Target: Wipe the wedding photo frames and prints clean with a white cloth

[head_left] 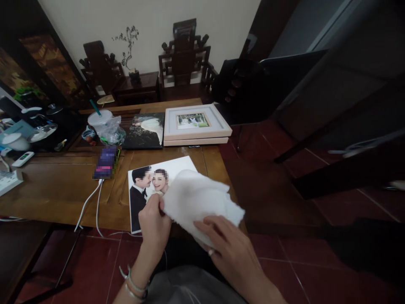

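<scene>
both hands at bottom centre of frame, on a white cloth [198, 196]. left hand [154, 223] is closed tight, fingers bunched round the cloth's left edge, w/ bangles on the wrist. right hand [229, 249] is half open, fingers stretched & lightly curled over the cloth's lower edge, ring on one finger. thumb's hidden, so can't tell if it really grips. cloth is crumpled & spread btwn the two hands, covering the right part of a photo print [139, 198]. the print lies flat at the near edge of the wooden table [57, 190], centre of frame, & shows a couple, faces blurred.

left of the print, mid-left of frame: a phone [106, 162] flat on the table, screen blurred, w/ white cables [88, 199] running off the near edge. above the print, upper centre: a framed picture [196, 122] stacked on a second frame, & just left of it a dark photo board [146, 131]. further left, a plastic cup [100, 118] w/ a straw, next to a clear bag. far left edge: a white remote [22, 158]. top of frame, by the wall: dark carved chairs [183, 55].
</scene>
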